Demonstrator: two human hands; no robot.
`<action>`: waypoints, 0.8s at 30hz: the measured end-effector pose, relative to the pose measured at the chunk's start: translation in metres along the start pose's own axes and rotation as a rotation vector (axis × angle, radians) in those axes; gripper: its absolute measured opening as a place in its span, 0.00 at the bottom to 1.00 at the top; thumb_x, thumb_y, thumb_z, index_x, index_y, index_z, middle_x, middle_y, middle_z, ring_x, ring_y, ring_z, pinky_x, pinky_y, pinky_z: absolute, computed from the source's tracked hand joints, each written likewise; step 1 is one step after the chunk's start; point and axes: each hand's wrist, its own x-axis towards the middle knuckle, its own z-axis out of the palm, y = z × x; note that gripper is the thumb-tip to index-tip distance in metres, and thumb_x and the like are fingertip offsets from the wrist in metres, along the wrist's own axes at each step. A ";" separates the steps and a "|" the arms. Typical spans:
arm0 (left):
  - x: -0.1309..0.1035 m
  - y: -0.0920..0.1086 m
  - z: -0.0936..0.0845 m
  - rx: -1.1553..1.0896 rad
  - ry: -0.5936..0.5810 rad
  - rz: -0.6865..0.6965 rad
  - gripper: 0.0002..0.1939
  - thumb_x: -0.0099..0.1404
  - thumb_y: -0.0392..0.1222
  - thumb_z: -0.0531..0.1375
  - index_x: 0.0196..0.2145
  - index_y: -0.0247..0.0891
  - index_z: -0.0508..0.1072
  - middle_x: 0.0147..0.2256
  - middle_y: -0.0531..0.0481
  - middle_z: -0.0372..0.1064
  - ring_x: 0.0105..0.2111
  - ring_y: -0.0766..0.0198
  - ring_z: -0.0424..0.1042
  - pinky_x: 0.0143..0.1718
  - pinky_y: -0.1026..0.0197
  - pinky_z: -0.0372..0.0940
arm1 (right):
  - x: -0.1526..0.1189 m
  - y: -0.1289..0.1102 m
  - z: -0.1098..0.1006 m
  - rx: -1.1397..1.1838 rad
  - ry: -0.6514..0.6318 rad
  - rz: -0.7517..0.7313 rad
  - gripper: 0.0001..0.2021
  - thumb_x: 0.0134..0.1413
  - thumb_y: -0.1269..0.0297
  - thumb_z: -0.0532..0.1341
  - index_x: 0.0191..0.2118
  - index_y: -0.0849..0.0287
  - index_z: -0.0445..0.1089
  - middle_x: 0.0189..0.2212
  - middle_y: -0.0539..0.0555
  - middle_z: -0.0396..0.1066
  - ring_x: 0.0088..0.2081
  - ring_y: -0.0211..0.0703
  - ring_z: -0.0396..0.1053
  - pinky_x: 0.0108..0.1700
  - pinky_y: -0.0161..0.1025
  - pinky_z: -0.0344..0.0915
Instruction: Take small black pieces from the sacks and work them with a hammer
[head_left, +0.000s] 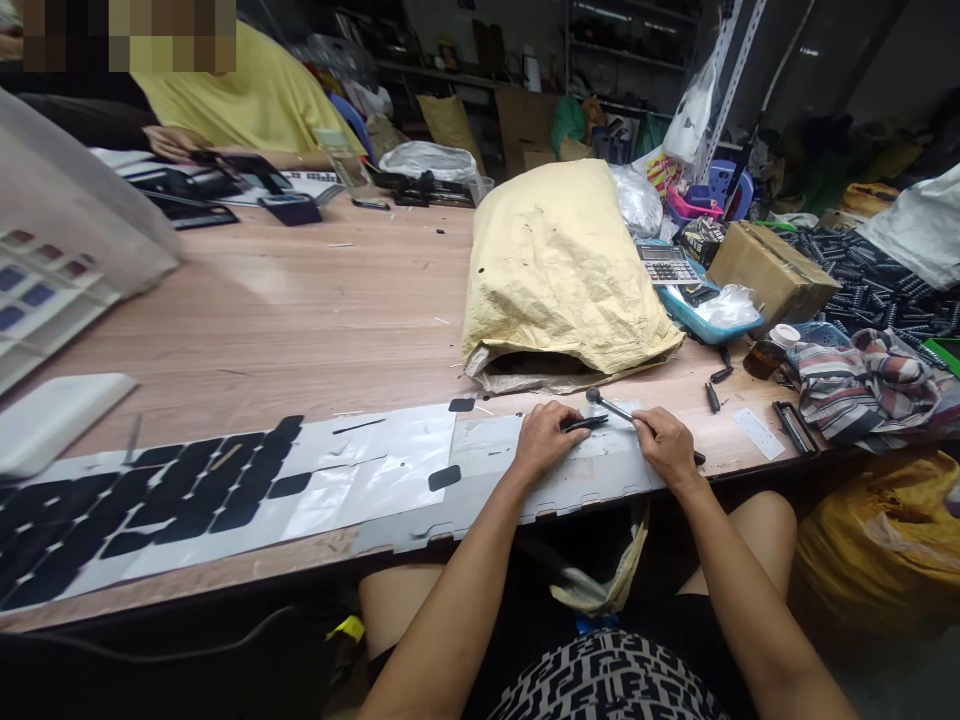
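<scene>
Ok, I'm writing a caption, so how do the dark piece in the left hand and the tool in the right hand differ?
The dark piece looks black; the tool has a silvery shaft. The tool ends in a rounded dark head, the piece in a slim tip. The piece points right, the tool's head left. Both are slender.

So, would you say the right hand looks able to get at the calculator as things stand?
Probably, with a stretch: the calculator lies uncovered, but the right hand holds a metal tool and would likely have to pass around the near corner of the yellow sack.
</scene>
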 end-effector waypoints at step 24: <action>-0.005 -0.003 -0.007 -0.148 -0.008 -0.008 0.11 0.52 0.37 0.66 0.34 0.43 0.71 0.37 0.52 0.74 0.43 0.55 0.68 0.46 0.55 0.61 | 0.009 0.020 0.013 -0.240 0.007 -0.043 0.10 0.63 0.66 0.58 0.45 0.53 0.76 0.39 0.54 0.73 0.42 0.47 0.63 0.46 0.41 0.59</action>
